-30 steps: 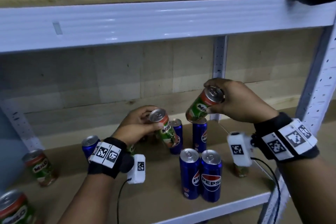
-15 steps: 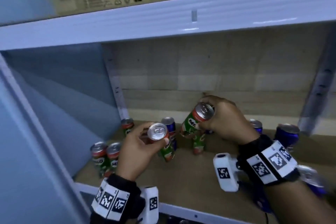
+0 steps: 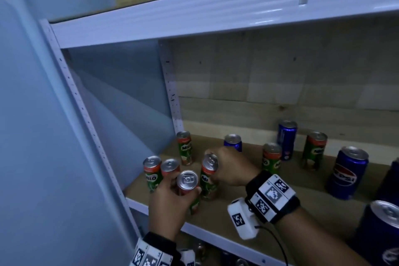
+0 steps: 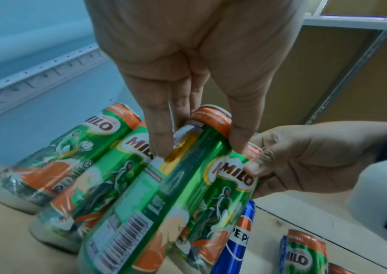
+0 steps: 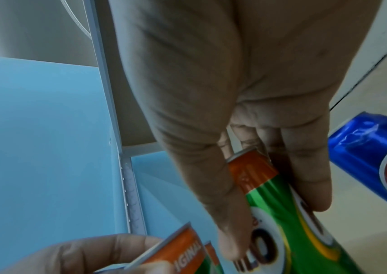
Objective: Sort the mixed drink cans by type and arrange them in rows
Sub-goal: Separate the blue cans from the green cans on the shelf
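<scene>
The cans are slim glossy metal cylinders with silver pull-tab tops: green-and-orange Milo cans and blue Pepsi cans [image 3: 346, 172], standing on a matte brown shelf board [image 3: 291, 192] with a white metal front edge. The left hand [image 3: 170, 203] curls fingers and thumb round the upper part of one Milo can [image 3: 187, 181] at the shelf's front left corner, beside two standing Milo cans [image 3: 152, 172]. The right hand [image 3: 231, 168] grips a second Milo can [image 3: 209, 174] near its top, just right of the first. Half a second ago both cans were carried tilted, higher and further from the corner; now they are upright and low at the board.
</scene>
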